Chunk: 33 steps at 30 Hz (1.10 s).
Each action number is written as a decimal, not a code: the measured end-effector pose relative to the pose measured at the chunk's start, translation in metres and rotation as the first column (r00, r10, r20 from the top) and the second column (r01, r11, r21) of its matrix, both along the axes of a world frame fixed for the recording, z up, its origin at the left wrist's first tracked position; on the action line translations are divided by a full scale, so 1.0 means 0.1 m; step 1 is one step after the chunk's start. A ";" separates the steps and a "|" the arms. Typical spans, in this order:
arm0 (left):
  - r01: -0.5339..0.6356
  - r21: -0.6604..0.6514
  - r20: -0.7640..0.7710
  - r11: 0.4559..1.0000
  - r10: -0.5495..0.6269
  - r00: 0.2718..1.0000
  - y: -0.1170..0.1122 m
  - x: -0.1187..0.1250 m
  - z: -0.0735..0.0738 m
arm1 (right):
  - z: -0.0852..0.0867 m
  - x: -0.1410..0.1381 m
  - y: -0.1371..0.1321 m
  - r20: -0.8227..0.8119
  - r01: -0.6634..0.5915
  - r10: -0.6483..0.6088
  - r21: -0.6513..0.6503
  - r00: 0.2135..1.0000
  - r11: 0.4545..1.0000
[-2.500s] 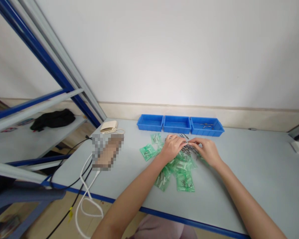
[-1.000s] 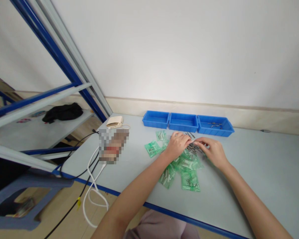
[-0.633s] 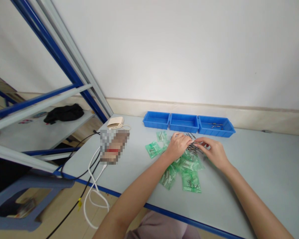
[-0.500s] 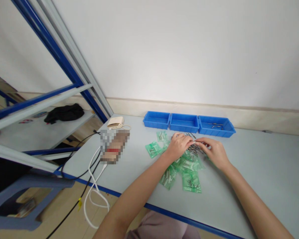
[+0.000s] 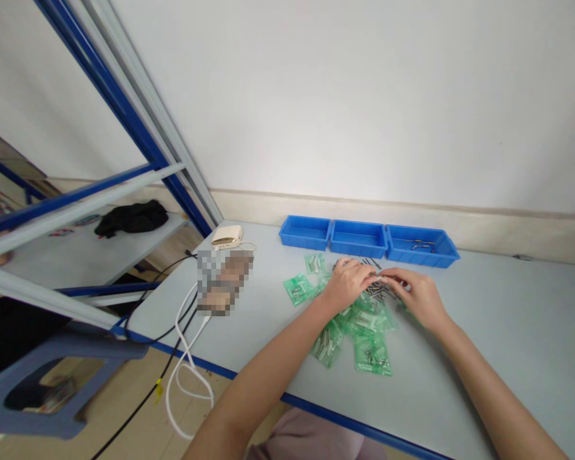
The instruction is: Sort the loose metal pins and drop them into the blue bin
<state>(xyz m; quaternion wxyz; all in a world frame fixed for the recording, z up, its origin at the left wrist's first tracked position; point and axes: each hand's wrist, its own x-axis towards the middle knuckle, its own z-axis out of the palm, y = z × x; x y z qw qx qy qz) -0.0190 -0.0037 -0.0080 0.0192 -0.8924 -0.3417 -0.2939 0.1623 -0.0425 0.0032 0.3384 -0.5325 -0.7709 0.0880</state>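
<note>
Left hand (image 5: 347,285), right hand (image 5: 419,297) curled, fingertips meeting over loose metal pins (image 5: 378,291) below blue bins (image 5: 358,237); any pinch hidden

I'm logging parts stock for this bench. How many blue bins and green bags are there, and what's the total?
Blue plastic bins: 3
Green plastic bags: at least 5 (the middle ones overlap, so the exact count is unclear)
Total: at least 8

No text or labels can be read.
</note>
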 end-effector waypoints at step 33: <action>-0.449 -0.066 0.139 0.891 0.454 0.880 -0.37 -1.10 0.45 | 0.05 0.11 0.12 0.178 0.232 -0.226 -0.018 0.958 0.972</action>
